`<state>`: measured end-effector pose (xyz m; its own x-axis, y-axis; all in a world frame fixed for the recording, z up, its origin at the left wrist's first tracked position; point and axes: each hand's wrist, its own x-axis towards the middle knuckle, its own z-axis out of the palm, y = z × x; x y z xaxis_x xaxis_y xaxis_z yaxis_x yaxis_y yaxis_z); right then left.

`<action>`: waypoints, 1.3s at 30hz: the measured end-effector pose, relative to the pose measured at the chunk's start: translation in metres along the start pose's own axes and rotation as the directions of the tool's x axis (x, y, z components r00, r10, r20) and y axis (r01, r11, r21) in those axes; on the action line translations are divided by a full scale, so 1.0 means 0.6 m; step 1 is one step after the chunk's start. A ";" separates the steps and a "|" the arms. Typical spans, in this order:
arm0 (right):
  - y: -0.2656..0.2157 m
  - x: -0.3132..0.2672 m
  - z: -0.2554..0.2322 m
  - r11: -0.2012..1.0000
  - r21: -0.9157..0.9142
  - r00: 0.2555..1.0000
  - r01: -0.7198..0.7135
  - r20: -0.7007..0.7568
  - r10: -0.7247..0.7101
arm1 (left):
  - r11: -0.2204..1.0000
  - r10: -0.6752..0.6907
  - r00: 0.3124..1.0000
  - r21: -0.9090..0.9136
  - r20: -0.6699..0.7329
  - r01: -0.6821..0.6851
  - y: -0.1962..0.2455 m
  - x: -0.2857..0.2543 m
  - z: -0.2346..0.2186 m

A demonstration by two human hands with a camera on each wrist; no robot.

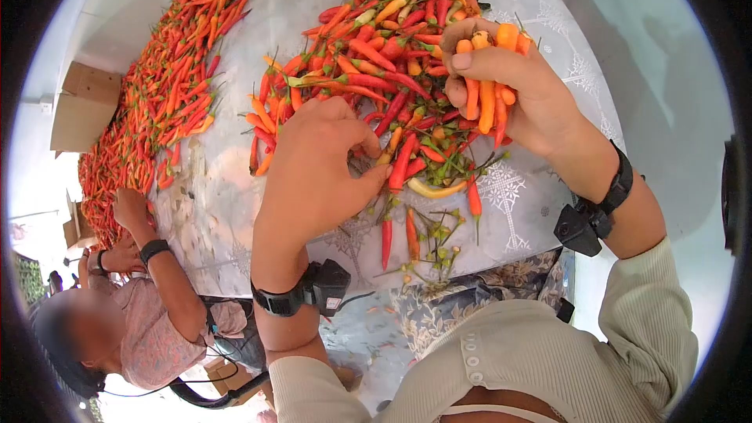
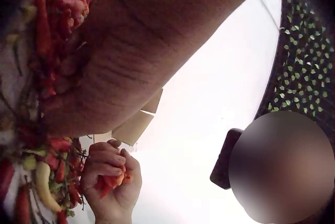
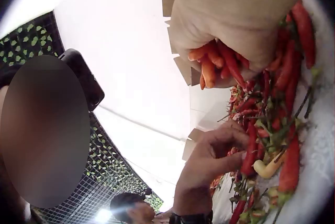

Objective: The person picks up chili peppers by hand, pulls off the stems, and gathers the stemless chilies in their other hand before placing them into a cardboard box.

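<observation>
My right hand (image 1: 521, 82) holds a bunch of orange and red chili peppers (image 1: 487, 106), its fingers wrapped round them above the right side of the pile. In the right wrist view several pepper ends (image 3: 209, 72) stick out under that hand. My left hand (image 1: 321, 160) is down at the near side of the chili pile (image 1: 376, 55), thumb and forefinger curved toward each other. Their tips are right beside a red chili pepper (image 1: 403, 161); I cannot tell whether they pinch one. A pale yellow pepper (image 1: 435, 189) lies just right of that, among green stems.
Loose peppers and green stems (image 1: 435, 239) lie near the edge of the patterned tablecloth (image 1: 505, 196). A larger heap of chilies (image 1: 168, 86) covers the left side, with a cardboard box (image 1: 86, 106) beside it. Another person (image 1: 157, 313) sits there, hands at that heap.
</observation>
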<state>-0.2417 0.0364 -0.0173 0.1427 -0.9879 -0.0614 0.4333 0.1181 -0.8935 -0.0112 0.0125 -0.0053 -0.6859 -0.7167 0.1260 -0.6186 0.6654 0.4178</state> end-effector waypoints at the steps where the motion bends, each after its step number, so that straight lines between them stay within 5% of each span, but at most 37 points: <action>1: 0.002 0.000 -0.001 1.000 0.001 1.000 -0.001 0.000 0.001 | 1.000 0.005 1.000 0.006 0.003 -0.005 -0.002 0.001 0.002; 6: 0.000 -0.005 0.009 0.999 0.032 0.998 -0.042 -0.050 0.043 | 0.974 -0.139 0.990 -0.180 0.020 0.140 0.011 0.004 -0.009; 9: 0.003 -0.003 0.007 0.999 0.034 0.999 -0.039 -0.021 0.040 | 0.716 -0.203 0.978 -0.689 -0.049 0.113 -0.004 0.003 0.007; 12: 0.000 -0.004 0.000 0.996 0.038 0.995 -0.085 0.054 0.083 | 0.605 -0.206 0.965 -0.796 -0.161 -0.004 0.010 0.008 0.018; 19: -0.002 -0.011 0.010 0.986 -0.168 0.995 0.020 0.098 -0.003 | 0.723 -0.100 0.961 -0.683 -0.258 -0.108 0.014 0.006 0.020; 25: -0.008 -0.013 0.010 0.987 -0.153 0.992 -0.040 0.112 0.058 | 0.776 -0.010 0.946 -0.599 -0.324 -0.197 0.008 0.011 0.027; 27: -0.001 -0.010 0.008 0.948 -0.314 0.989 0.056 0.145 -0.011 | 0.804 0.035 0.956 -0.560 -0.291 -0.200 0.009 0.007 0.023; 30: 0.006 -0.014 0.009 0.877 -0.457 0.971 0.150 0.237 -0.042 | 0.603 -0.091 0.962 -0.783 -0.257 -0.152 0.036 0.005 0.033; 39: 0.010 -0.012 0.009 0.865 -0.455 0.957 0.212 0.276 -0.089 | 0.586 -0.078 0.957 -0.789 -0.280 -0.183 0.025 0.006 0.033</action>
<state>-0.2352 0.0449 -0.0194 0.3438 -0.9280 0.1438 0.0000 -0.1531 -0.9882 -0.0304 0.0238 -0.0165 -0.5007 -0.7963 0.3395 0.0654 0.3563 0.9321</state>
